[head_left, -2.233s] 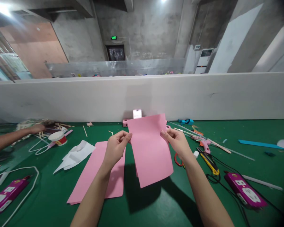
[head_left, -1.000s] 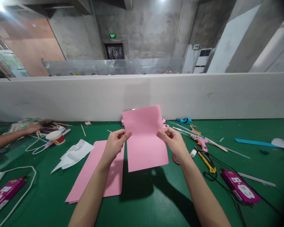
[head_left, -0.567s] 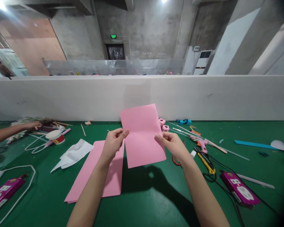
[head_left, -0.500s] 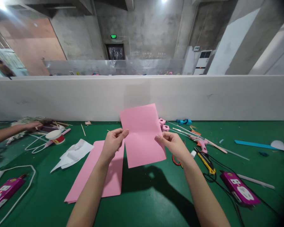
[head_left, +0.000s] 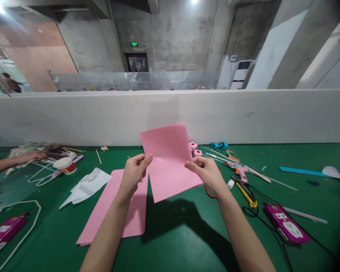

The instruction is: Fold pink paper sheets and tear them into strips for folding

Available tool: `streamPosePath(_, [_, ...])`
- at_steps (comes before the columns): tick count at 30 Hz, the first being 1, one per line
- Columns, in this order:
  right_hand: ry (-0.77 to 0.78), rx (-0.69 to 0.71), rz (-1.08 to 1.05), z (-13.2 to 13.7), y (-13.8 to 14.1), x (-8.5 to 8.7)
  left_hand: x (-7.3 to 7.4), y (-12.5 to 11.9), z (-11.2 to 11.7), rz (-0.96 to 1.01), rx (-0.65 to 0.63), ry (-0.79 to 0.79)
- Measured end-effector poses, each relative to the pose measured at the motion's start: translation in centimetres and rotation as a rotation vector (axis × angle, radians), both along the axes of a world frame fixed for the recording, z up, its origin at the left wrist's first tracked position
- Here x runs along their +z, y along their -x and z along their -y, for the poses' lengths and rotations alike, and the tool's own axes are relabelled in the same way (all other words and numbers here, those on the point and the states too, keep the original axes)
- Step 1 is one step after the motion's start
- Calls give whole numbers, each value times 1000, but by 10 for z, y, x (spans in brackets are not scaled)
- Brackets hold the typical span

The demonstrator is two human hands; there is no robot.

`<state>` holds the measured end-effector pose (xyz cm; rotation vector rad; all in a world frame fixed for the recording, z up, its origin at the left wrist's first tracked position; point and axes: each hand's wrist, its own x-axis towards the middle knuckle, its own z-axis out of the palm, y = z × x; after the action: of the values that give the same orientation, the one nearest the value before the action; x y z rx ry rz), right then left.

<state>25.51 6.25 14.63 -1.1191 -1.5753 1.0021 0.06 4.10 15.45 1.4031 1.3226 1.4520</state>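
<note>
A sheet of pink paper (head_left: 170,162) is held up above the table, slightly bent and tilted. My left hand (head_left: 136,170) pinches its left edge between thumb and fingers. On the right edge, my right hand (head_left: 205,170) grips the same sheet, thumb in front. Below my left forearm lies a stack of pink sheets (head_left: 134,219), partly covered by that arm. Red-handled scissors (head_left: 210,192) lie just beside my right wrist, mostly hidden by it.
Crumpled white paper (head_left: 87,185) and a paper cup (head_left: 64,165) stand to the left, near a co-worker's hand (head_left: 34,156). To the right are a pink glue gun (head_left: 240,173), a yellow utility knife (head_left: 248,194) and a purple power strip (head_left: 286,224) with black cables. A white partition (head_left: 102,119) borders the back.
The pink sheet has bent more, its lower right corner swinging outward to the right. Both my hands keep their hold. The co-worker's hand has shifted slightly left.
</note>
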Motion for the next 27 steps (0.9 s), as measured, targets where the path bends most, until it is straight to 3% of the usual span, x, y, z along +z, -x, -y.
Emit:
streamPosePath(8, [-66,-53,-70,1,1,-2,-1,-17,12,-104,-102,48])
streamPosePath(11, [-109,-72,-49,3,4,-3,-4,-21,12,-130,-67,25])
streamPosePath(17, [-79,15,-16,4,5,-1,-1,-20,15,-93,-42,41])
streamPosePath(23, [-138,-67,77,9,8,0,1,-17,16,-177,-17,14])
streamPosePath(27, [-190,-96,89,13,11,1,-4,-15,9,-237,52,-96])
